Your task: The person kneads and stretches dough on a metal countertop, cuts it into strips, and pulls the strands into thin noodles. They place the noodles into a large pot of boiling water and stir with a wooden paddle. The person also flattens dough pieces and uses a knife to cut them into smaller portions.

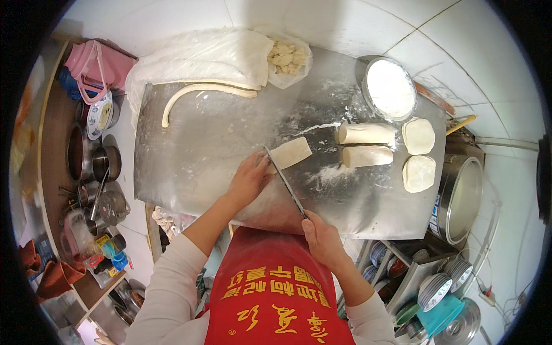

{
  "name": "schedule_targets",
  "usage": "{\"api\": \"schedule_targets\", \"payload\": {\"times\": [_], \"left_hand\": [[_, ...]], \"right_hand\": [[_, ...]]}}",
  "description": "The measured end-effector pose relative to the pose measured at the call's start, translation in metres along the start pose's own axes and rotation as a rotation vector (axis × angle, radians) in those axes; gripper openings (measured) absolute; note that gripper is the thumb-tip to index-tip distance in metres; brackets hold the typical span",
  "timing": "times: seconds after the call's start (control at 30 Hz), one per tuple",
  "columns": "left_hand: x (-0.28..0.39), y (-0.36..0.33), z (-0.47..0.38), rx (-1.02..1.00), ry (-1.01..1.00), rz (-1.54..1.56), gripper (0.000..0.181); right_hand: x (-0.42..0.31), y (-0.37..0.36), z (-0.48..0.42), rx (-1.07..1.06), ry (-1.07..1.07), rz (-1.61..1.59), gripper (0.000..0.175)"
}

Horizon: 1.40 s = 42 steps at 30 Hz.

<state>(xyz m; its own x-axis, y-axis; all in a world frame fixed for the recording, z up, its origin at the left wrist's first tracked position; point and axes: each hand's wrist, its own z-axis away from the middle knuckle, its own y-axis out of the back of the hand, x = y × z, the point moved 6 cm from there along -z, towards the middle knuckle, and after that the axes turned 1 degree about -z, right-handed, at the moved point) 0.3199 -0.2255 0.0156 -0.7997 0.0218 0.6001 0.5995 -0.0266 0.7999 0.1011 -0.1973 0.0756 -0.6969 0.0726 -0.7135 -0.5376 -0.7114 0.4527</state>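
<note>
My right hand (321, 237) grips the handle of a long knife (285, 183), whose blade points away from me across a block of dough (291, 154). My left hand (252, 177) rests at the left end of this dough, its fingertips beside the blade and partly hiding the dough there. To the right lie two floured dough logs, the farther one (366, 133) and the nearer one (367, 156). Beyond them sit two stacks of flat dough rounds (418, 136). A long curved dough strip (202, 87) lies at the back left of the metal table (181, 172).
A bowl of flour (390, 89) stands at the back right, and a bag of dough pieces (288, 58) at the back beside plastic-covered dough (202, 56). A large metal pot (461, 200) is right of the table; stacked bowls (434, 292) are below it. Pans line the left shelf.
</note>
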Motion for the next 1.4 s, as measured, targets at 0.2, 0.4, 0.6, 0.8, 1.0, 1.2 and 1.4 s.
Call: {"api": "schedule_targets", "payload": {"times": [0.2,0.4,0.6,0.8,1.0,1.2,1.4], "left_hand": [[-0.006,-0.002,0.000,-0.060,0.033,0.066,0.051],[-0.018,0.012,0.031,0.017,0.108,0.067,0.052],[-0.019,0.015,0.032,0.011,0.098,0.122,0.052],[-0.027,0.011,0.037,0.024,0.155,0.137,0.051],[-0.029,0.014,0.040,0.101,0.163,0.155,0.048],[-0.037,0.008,0.044,0.089,0.199,0.164,0.063],[-0.022,0.010,0.051,0.085,0.245,-0.067,0.067]], "right_hand": [[0.002,-0.005,-0.002,0.020,0.012,0.011,0.046],[-0.006,-0.018,0.005,-0.059,-0.024,0.014,0.046],[-0.012,-0.031,0.009,-0.108,-0.043,-0.013,0.047],[-0.016,-0.029,0.007,-0.136,-0.067,-0.003,0.045],[-0.016,-0.038,-0.019,-0.088,0.007,0.009,0.043],[0.003,-0.055,-0.046,-0.083,0.038,0.063,0.042],[0.059,-0.011,0.018,-0.188,0.003,0.109,0.039]]}}
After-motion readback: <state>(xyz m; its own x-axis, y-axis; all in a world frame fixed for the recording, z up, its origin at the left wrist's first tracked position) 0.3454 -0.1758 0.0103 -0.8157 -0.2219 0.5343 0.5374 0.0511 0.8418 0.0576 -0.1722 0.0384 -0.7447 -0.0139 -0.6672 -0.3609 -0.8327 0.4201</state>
